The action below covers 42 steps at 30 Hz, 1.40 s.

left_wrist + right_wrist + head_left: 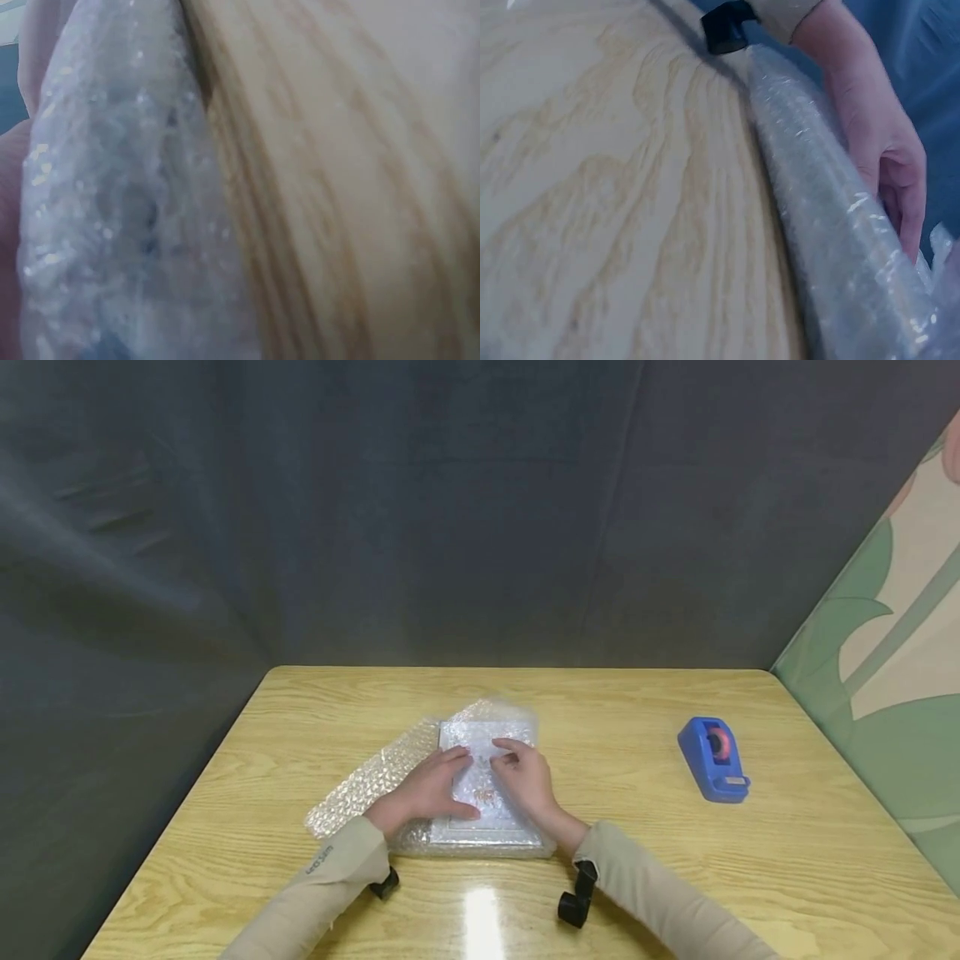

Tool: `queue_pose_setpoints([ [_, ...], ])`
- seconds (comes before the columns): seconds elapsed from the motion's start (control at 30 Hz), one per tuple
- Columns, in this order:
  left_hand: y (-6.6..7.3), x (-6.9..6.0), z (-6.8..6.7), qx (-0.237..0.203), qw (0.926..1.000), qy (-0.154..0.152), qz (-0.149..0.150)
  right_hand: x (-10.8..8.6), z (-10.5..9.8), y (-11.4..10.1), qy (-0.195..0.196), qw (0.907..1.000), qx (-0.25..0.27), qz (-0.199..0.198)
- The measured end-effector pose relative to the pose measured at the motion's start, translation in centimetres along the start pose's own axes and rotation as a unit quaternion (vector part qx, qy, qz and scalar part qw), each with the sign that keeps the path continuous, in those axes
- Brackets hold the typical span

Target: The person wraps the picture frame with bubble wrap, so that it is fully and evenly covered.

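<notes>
A flat, pale rectangular item lies under clear bubble wrap, whose loose part spreads out to the left. On the item's left side rests my left hand, thumb and fingers spread. My right hand lies on its right side with the fingers bent; whether they pinch anything is too small to tell. In the left wrist view the wrap fills the left part, with a bit of hand at the edge. The right wrist view shows a hand over the wrapped edge.
A blue tape dispenser with a reddish roll stands at the right of the wooden table. Dark cloth hangs behind and to the left, and a patterned surface is at the right.
</notes>
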<state>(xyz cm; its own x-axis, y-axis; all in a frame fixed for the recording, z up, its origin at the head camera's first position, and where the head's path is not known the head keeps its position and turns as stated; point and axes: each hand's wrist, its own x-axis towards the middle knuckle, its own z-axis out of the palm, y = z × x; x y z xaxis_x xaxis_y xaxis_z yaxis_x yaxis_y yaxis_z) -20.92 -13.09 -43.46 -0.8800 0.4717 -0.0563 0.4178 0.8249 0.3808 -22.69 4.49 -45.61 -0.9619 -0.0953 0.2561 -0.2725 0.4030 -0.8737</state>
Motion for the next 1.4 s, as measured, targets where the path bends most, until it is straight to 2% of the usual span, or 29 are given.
queue_pose_setpoints([
  [0.13,0.1,-0.4,0.0,0.005,0.9999,0.004,-0.011,-0.2,0.1,0.1,-0.021,0.9983,-0.043,-0.033],
  [0.27,0.4,-0.8,0.1,0.010,0.9998,0.014,-0.013,-0.4,0.1,0.1,-0.027,0.9965,-0.057,-0.055],
  [0.6,0.8,-1.1,0.4,0.044,0.9967,0.047,-0.049,-0.4,0.1,0.1,-0.039,0.9944,-0.082,-0.054],
  [0.73,0.5,-0.8,0.2,0.047,0.9974,0.046,-0.028,-0.4,0.1,0.0,-0.042,0.9933,-0.094,-0.051],
  [0.9,-0.2,-0.1,0.0,0.047,0.9987,0.011,0.013,-0.4,0.0,-0.2,-0.056,0.9903,-0.118,-0.047],
  [1.07,-0.4,0.3,-0.1,0.040,0.9990,-0.010,0.016,-0.4,-0.8,-0.3,-0.104,0.9868,-0.113,-0.052],
  [1.17,-0.2,0.3,-0.1,0.033,0.9993,-0.017,0.010,-0.4,-2.1,0.1,-0.168,0.9778,-0.070,-0.103],
  [1.27,-0.1,0.2,-0.2,0.032,0.9992,-0.023,0.001,-0.6,-3.9,1.0,-0.223,0.9583,-0.037,-0.175],
  [1.33,0.0,0.2,-0.3,0.033,0.9991,-0.024,-0.002,-0.9,-4.9,1.5,-0.228,0.9474,-0.046,-0.220],
  [1.4,0.0,0.1,-0.3,0.035,0.9991,-0.024,-0.003,-1.3,-5.6,2.1,-0.210,0.9408,-0.088,-0.251],
])
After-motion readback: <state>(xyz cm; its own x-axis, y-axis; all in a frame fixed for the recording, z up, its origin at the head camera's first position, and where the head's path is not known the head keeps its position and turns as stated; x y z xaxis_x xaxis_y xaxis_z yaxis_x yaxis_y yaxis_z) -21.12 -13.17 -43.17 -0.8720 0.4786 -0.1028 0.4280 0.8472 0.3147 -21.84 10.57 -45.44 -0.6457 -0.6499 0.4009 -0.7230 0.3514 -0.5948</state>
